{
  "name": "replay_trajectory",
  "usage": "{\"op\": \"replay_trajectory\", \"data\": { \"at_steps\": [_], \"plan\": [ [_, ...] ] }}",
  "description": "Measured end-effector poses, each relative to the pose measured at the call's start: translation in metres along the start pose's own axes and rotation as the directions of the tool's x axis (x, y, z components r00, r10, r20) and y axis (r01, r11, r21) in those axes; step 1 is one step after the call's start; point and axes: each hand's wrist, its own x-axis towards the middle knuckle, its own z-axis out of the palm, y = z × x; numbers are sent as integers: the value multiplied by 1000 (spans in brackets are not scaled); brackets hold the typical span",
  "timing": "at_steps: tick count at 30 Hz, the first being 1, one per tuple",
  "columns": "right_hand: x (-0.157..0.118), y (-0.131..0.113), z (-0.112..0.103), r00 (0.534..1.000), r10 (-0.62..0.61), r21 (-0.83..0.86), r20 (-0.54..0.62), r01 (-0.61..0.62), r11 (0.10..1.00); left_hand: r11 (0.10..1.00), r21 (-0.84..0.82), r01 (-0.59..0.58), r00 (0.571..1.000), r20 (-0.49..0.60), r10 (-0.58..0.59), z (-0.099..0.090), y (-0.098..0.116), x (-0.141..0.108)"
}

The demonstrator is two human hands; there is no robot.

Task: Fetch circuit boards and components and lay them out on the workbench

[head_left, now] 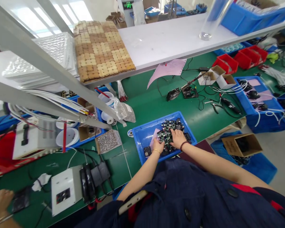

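I reach forward, left hand (158, 146) and right hand (178, 138) touching parts (169, 125); whether they grip, I can't tell. Green tabletop (144, 101), white shelf (156, 41) beyond.

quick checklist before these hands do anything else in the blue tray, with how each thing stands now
1. Left hand at the small parts: ok, by the heap's left side.
2. Right hand at the heap: ok.
3. One part singled out: cannot tell, fingertips are among the parts.
4. Pink paper fully visible: not ok, partly covered.
5. Blue tray wholly on the green table: cannot tell, near edge partly hidden.
6. Other person's hand away from tray: ok, far left.
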Motion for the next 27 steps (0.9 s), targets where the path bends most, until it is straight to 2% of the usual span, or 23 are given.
{"op": "replay_trajectory", "data": {
  "at_steps": [2, 4, 6, 8, 11, 14, 16, 18, 20, 23, 25, 27],
  "plan": [
    [1, 3, -3, 999, -14, 18, 41, 13, 1000, 999, -3, 41, 998, 48, -41, 3, 5, 2],
    [2, 7, -4, 994, -54, 42, 100, 50, 998, 1000, 13, 24, 998, 61, -25, 4, 9, 1],
    [5, 11, -4, 986, -123, 57, 114, 117, 991, 999, 31, 23, 1000, 5, -23, 4, 11, 1],
    [10, 13, -2, 975, -208, 85, 75, 201, 976, 999, 11, 34, 997, -69, -33, 4, 10, 2],
    [20, 11, -1, 936, -349, 64, 41, 346, 936, 998, -63, 5, 996, -88, -10, 3, 3, 6],
    [28, 4, -2, 897, -433, -8, 83, 435, 900, 998, -62, 23, 994, -102, -29, -3, -7, 9],
    [29, -1, -5, 899, -434, 14, 60, 434, 901, 999, -32, 31, 994, -99, -34, -8, -13, 9],
    [27, -4, -8, 914, -403, 117, 46, 396, 911, 1000, -28, 9, 997, -80, -12, -12, -19, 8],
    [24, -5, -12, 921, -378, 236, 95, 348, 907, 998, -59, -23, 997, -68, 19, -13, -25, 4],
    [21, -3, -14, 871, -451, 251, 196, 401, 881, 986, -137, -98, 995, -31, 94, -14, -26, -4],
    [18, 3, -14, 829, -535, 226, 160, 497, 838, 974, -188, -127, 992, -35, 122, -17, -17, -10],
    [15, 17, -16, 840, -542, 291, 7, 517, 805, 970, -226, -87, 992, -104, 64, -22, 0, -14]
  ]
}}
